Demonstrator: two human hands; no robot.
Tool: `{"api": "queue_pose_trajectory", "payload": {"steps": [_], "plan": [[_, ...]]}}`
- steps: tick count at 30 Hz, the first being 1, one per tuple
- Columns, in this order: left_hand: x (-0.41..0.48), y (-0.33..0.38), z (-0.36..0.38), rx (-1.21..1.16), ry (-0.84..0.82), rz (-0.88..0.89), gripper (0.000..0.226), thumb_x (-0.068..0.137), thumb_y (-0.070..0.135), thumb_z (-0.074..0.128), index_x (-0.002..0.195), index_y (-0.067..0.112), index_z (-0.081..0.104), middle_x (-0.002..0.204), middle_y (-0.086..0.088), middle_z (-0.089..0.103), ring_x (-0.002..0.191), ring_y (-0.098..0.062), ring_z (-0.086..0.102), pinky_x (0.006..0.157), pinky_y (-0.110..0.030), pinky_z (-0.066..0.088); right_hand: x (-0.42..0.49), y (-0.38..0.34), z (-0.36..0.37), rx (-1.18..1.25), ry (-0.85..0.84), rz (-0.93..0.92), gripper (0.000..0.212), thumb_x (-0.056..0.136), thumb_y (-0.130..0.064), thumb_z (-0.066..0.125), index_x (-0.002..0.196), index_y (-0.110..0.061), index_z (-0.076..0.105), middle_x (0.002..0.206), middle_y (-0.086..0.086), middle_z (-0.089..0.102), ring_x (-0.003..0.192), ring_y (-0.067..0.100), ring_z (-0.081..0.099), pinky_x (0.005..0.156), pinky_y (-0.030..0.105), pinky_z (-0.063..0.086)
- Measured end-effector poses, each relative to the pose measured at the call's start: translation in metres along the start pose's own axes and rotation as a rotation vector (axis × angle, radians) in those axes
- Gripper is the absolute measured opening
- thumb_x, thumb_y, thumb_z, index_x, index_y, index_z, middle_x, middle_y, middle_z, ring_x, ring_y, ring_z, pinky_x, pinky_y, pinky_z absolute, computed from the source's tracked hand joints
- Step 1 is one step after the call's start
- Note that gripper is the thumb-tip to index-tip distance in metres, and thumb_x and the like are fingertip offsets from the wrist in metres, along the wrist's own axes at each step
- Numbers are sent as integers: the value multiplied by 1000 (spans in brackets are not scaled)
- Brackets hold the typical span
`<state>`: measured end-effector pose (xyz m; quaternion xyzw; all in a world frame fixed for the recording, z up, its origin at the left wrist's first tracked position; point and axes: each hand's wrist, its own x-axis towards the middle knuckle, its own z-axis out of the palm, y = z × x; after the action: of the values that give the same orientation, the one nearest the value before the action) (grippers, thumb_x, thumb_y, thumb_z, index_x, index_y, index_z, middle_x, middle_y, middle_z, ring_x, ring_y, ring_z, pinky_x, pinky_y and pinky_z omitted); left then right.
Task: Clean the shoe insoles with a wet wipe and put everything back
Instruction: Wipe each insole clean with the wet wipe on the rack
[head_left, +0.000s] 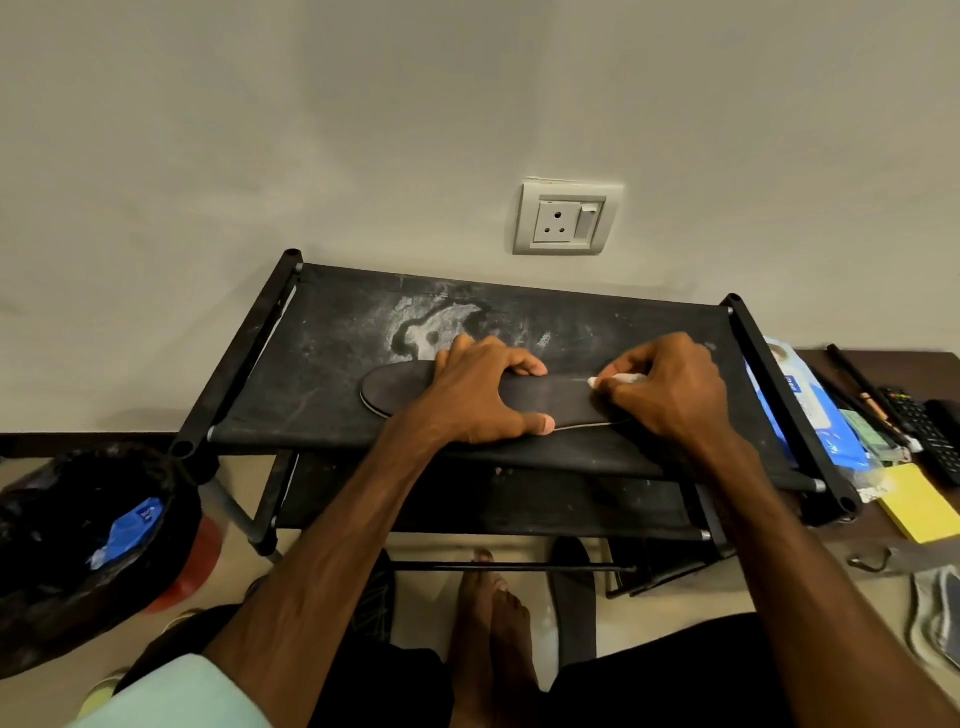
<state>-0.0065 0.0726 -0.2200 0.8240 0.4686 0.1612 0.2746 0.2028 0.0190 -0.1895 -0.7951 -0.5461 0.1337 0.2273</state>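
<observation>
Logging head view, the only one. Hands?
— Left hand (478, 395) clamps the insole (395, 389): fingers curled over its far edge, thumb on the near edge. Right hand (670, 389) pinches the wet wipe (618, 379), a small white wad, down on the insole between the two hands.
— Insole where?
— Flat under both hands on the rack's top shelf (337, 332). One end pokes out left of the left hand.
— Risks?
— My guess: the shelf looks like slack fabric, dusty, with a pale stain just beyond the left hand. A hard stroke could slide the insole. It could also run the wipe off the edge into that dirt and smear it back. The wad is tiny and could slip from the pinch.
— Containers?
— Bin (78, 545) with a black liner, well left of the left hand and lower. There's a blue wrapper (130, 535) in it; the rest is too dark to tell. Wipes pack (810, 410) sits near the right hand on its right, against the rack's side; contents not visible.
</observation>
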Motion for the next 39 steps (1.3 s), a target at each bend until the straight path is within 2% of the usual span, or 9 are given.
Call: {"api": "queue_pose_trajectory", "payload": {"steps": [3,8,12,16,19,23,31,34,39], "plan": [[0,1,0,22,-7,4,62,71,60,80,127,44,60,120,11,54,119,-19,39,100,-36,26,-3,-5,5,-36,45,-17,6,75,-26,77,79,-27,81,77,-1,76,77,22,70,78,45,61],[0,0,0,47,-20,-1,64,69,59,81,127,44,58,124,7,52,120,-20,36,101,-38,26,-11,-38,36,27,-4,-121,11,74,-25,72,79,-25,81,71,-2,74,69,20,70,67,37,61],[0,0,1,35,-25,8,62,71,61,80,127,45,58,123,8,52,120,-20,36,104,-39,26,-2,-29,32,46,5,-45,11,71,-30,73,79,-30,81,76,-1,75,76,23,72,72,38,60],[0,0,1,-4,4,9,61,71,59,80,127,43,60,119,12,55,118,-18,37,100,-35,23,5,-4,13,3,88,48,10,76,-29,76,84,-28,82,84,4,77,85,28,71,77,38,57],[0,2,1,23,5,10,62,70,59,80,126,42,60,119,10,54,117,-19,37,100,-36,25,-2,-9,19,-23,138,16,15,77,-27,73,88,-25,83,86,7,78,82,30,71,76,39,59],[0,0,1,50,-6,1,62,70,56,81,126,43,59,123,7,52,119,-20,35,97,-36,24,-13,-38,42,70,31,-116,13,74,-18,69,78,-21,81,67,-2,72,64,19,69,58,30,55],[1,1,3,11,19,16,61,71,59,80,126,43,60,120,11,54,119,-18,36,102,-37,25,6,0,11,28,92,54,7,76,-28,75,81,-27,81,80,1,76,81,24,72,79,41,61],[0,0,3,18,11,21,60,71,59,80,126,43,59,121,11,53,118,-16,35,100,-35,23,-1,-9,18,5,122,17,12,76,-26,72,82,-26,82,81,4,77,80,28,71,76,39,60],[-2,-1,0,44,-4,32,60,73,56,80,127,43,57,124,8,50,119,-17,33,96,-33,21,-10,-36,41,111,-24,-121,14,73,-27,70,80,-26,82,71,-2,75,69,19,72,66,40,63]]}}
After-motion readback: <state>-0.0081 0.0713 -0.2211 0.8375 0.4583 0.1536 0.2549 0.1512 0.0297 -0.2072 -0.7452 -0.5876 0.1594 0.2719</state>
